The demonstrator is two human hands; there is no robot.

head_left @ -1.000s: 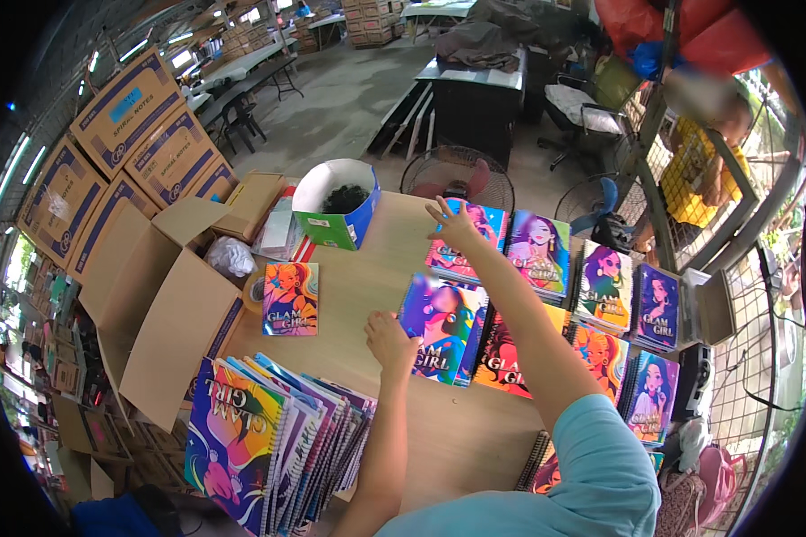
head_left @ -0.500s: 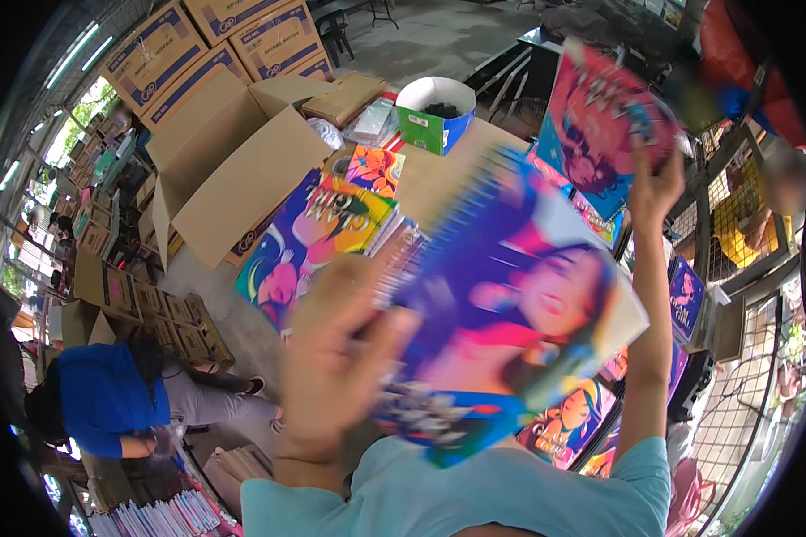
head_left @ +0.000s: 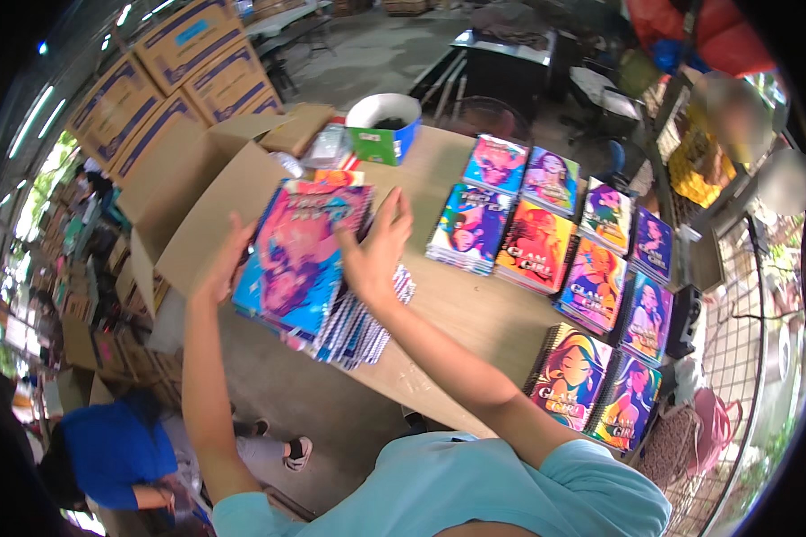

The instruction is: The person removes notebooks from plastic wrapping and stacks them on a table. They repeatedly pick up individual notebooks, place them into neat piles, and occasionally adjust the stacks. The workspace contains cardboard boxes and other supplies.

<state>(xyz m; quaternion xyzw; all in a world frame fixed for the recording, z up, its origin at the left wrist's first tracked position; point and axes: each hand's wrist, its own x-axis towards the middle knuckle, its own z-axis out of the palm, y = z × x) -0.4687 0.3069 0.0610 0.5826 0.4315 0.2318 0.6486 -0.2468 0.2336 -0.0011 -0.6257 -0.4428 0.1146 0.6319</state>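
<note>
A spiral notebook with a pink and blue cover (head_left: 297,255) lies on top of a stack of notebooks (head_left: 367,318) at the table's left side. My left hand (head_left: 226,261) is against the stack's left edge, fingers stretched along it and partly out of sight. On the other side, my right hand (head_left: 378,255) is open, its fingers raised and its thumb at the top notebook's right edge. Neither hand is closed round a notebook. An orange-covered notebook (head_left: 336,177) peeks out behind the stack.
Rows of notebook piles (head_left: 535,242) stand along the table's right side. An open carton (head_left: 210,219) is left of the stack, and a green and blue tub (head_left: 383,134) stands at the back. A person in blue (head_left: 116,452) is at lower left.
The pink and blue notebook, held up in my right hand before, now lies on the left stack. The purple notebook by my left hand is no longer raised. Both hands have moved to the stack.
</note>
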